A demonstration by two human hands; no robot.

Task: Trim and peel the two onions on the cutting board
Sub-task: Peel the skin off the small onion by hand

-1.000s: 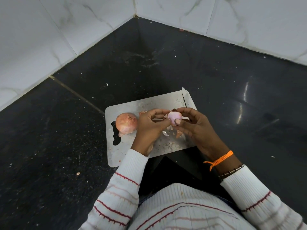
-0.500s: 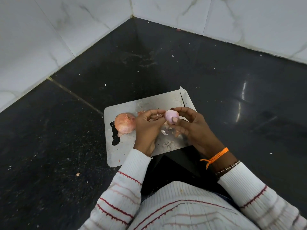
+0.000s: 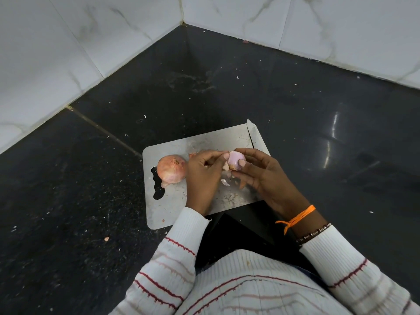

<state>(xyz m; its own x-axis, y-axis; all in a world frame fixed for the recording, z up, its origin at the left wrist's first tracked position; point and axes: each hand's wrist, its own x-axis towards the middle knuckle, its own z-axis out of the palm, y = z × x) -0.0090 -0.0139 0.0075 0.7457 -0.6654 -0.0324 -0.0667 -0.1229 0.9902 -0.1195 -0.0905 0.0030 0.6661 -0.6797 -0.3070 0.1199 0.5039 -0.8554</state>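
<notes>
At the left end of the cutting board [image 3: 172,214], beside its handle slot, the unpeeled onion [image 3: 172,168] rests on the steel. You should expect it to be light and firm, with a dry, papery skin that tears easily; it would probably be best held across its round middle, leaving root and tip free for trimming.

Your left hand [image 3: 202,176] lies just right of it, fingertips pinched at the edge of the peeled onion [image 3: 236,160], apparently on a flake of skin. That onion is held above the middle of the board. Its bared pale surface looks smooth and likely slippery, so you would do well to hold it with opposed fingers across its widest part. Your right hand [image 3: 261,176] cups it so, thumb in front and fingers curled behind. Loose peel scraps [image 3: 225,182] lie on the board beneath.

Compared with a second ago, the peeled onion shows more bare flesh, your left fingers have closed in on it, and the unpeeled onion has not moved.
</notes>
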